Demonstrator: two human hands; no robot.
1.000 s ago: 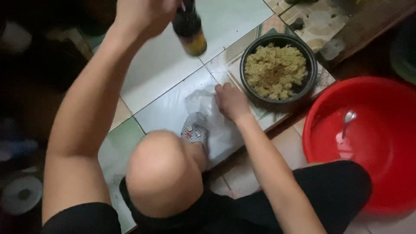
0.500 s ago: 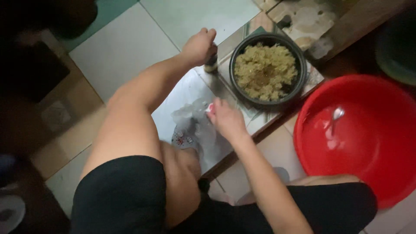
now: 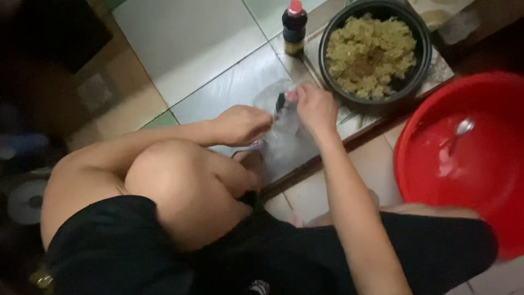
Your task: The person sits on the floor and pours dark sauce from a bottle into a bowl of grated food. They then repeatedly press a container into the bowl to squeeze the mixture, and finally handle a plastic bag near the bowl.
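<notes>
1. Head view shows a clear plastic bag (image 3: pixel 284 143) lying on the floor tiles (image 3: pixel 191 43), pinched at its top by both hands.
2. Left hand (image 3: pixel 240 124) and right hand (image 3: pixel 315 106) are closed on the bag, side by side.
3. Just past the hands stands a dark bottle (image 3: pixel 294 28) beside a black pot (image 3: pixel 333 82) of yellow food.
4. Off to the right-hand side sits a red basin (image 3: pixel 491 180) with a spoon (image 3: pixel 461 130) inside.

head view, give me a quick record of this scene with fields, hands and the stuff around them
left hand: gripping the clear plastic bag on the floor tiles
right hand: pinching the bag's top, beside a small dark item I can't identify
bottle: dark, red cap, upright on the tiled floor, apart from both hands
black bowl: full of yellowish chopped food
red basin: at right, a spoon lying inside
</notes>
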